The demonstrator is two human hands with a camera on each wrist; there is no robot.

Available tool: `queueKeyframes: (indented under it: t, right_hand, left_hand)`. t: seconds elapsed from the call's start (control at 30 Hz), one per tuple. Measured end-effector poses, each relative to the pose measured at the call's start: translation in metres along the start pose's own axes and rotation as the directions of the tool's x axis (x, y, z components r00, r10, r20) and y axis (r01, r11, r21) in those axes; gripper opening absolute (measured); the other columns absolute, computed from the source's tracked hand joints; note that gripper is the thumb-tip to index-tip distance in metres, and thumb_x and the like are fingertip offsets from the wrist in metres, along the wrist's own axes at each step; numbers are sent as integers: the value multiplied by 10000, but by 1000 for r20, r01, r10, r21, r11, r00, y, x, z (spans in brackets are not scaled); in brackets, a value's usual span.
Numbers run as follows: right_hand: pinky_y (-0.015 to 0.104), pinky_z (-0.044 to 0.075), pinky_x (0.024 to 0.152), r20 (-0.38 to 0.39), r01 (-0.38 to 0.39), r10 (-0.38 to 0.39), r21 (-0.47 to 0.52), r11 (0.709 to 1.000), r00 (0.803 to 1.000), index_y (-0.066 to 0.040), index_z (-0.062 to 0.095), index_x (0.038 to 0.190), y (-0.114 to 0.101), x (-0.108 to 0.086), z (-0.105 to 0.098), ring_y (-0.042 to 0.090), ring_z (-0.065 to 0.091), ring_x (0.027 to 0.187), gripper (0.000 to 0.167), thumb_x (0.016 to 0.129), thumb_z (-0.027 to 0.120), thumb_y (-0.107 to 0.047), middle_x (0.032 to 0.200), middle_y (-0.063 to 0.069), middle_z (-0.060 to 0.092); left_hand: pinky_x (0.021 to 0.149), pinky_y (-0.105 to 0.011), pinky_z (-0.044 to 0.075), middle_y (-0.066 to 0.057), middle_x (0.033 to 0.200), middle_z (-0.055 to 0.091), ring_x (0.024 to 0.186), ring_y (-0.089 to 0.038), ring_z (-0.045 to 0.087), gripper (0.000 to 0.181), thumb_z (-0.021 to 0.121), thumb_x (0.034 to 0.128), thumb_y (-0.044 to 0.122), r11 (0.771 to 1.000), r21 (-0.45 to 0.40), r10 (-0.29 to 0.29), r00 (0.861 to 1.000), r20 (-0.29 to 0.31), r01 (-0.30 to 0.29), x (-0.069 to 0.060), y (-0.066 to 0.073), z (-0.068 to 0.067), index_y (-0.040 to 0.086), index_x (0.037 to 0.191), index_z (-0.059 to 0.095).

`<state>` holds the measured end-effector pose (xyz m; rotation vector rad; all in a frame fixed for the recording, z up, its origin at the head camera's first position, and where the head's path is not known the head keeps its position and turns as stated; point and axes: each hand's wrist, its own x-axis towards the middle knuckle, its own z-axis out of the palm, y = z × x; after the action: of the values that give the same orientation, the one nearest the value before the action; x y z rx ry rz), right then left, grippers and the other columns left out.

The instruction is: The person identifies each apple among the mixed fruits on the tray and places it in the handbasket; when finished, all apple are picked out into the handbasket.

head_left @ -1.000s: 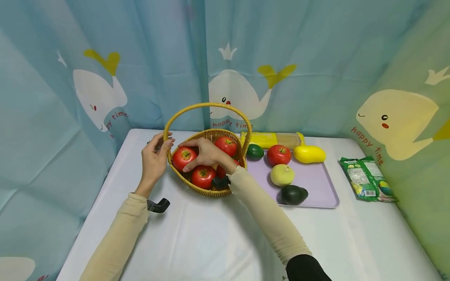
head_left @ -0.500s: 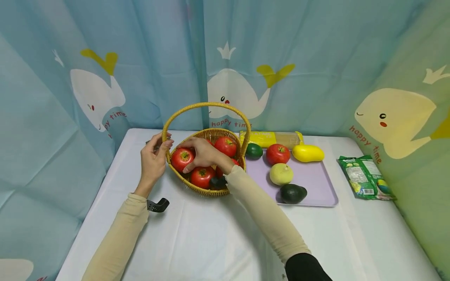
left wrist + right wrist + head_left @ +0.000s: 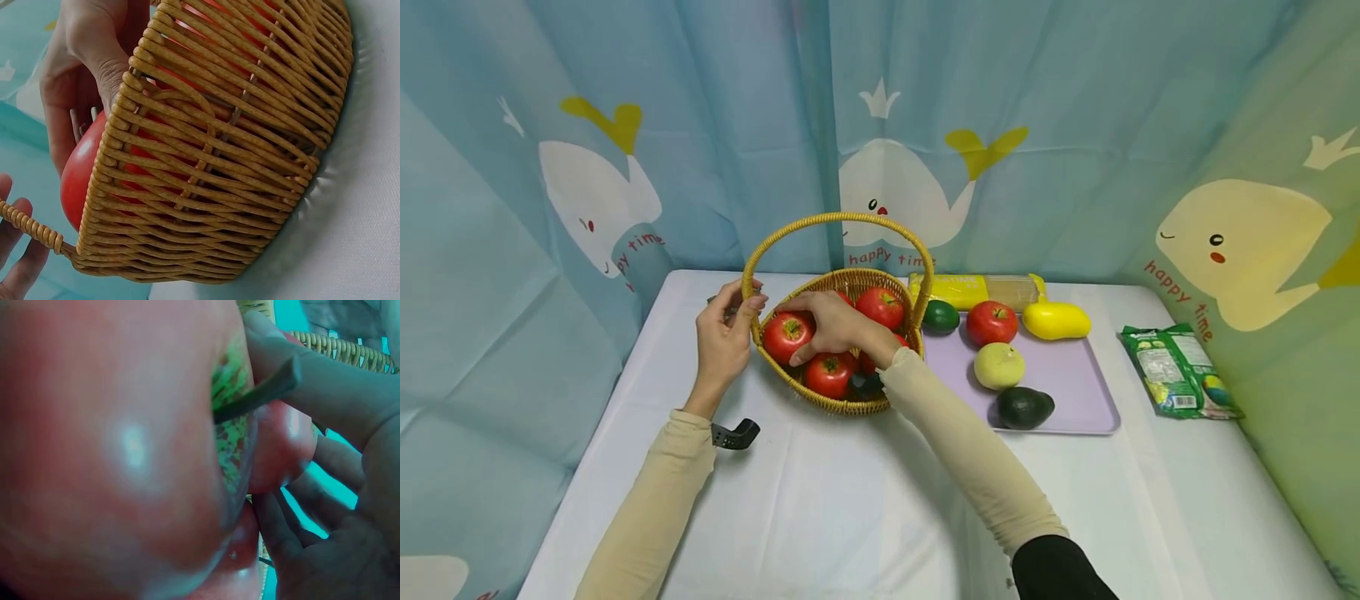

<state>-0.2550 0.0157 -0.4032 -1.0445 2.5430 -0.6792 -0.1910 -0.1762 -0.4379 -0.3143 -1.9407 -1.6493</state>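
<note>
A wicker basket (image 3: 844,407) with a tall arched handle (image 3: 835,218) stands on the white cloth and holds several red apples. My left hand (image 3: 722,337) holds the left foot of the handle between thumb and fingers; its fingertips (image 3: 25,262) show at the handle in the left wrist view. Reaching over the basket, my right hand (image 3: 835,323) grips the leftmost apple (image 3: 787,340), which sits inside by the rim. In the right wrist view, another apple (image 3: 125,456) fills the near left, with the gripped apple (image 3: 287,447) behind. The right palm hides part of the basket's inside.
Right of the basket, a lilac tray (image 3: 1086,400) bears an apple (image 3: 992,323), a pale green round fruit (image 3: 999,366), an avocado (image 3: 1025,408), a dark green fruit (image 3: 941,317) and a yellow mango (image 3: 1056,321). Behind lies a yellow packet (image 3: 958,292); far right, a green snack bag (image 3: 1182,372).
The head view has shifted slightly, so the whole scene sits a little higher and further left. Both hands keep their holds, and the apples stay in the basket.
</note>
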Motion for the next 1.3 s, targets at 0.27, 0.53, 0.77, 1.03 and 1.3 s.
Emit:
queueKeyframes:
  t: [0.27,0.53,0.77,1.03,1.3]
  right_hand:
    - [430,521,1138,12,-35,34,30,999,999,-226,555,1556,0,-4,0,238,574,1326,862,804,954,-365,1471,35,635]
    - [445,455,1213,-32,71,-69,94,993,997,-166,544,1555,6,-23,-7,253,543,1396,836,829,940,-283,1512,41,612]
    - [488,466,1215,-141,176,-134,353,919,981,-46,648,1437,31,-71,-24,342,583,1403,618,876,890,-145,1474,140,645]
    - [510,550,1119,-178,142,-51,544,827,983,30,653,1392,62,-135,-44,434,665,1277,497,928,815,-43,1389,231,684]
    - [251,636,839,-331,101,125,588,802,936,27,709,1317,97,-181,-62,214,756,1060,409,928,814,-44,1259,233,742]
  left_hand:
    - [814,-108,570,-291,1062,738,938,-32,672,209,631,1044,-7,999,10,-30,1000,-6,30,0,1,2,-95,1224,691]
    - [802,-98,565,-325,1065,727,932,-22,670,213,625,1042,-23,999,21,-34,999,-26,34,-2,-1,3,-116,1226,678]
    - [826,-138,597,-264,1061,747,943,-110,707,226,650,1049,48,1000,-10,-18,1000,-19,18,-3,-2,1,-72,1233,704]
    - [820,-106,574,-304,1068,728,934,-21,672,220,637,1044,2,999,10,-37,999,-25,38,-2,8,5,-116,1226,679]
    - [822,-127,593,-264,1067,751,937,-95,699,212,659,1039,33,1000,-2,-31,999,-24,31,-1,-1,3,-61,1223,708]
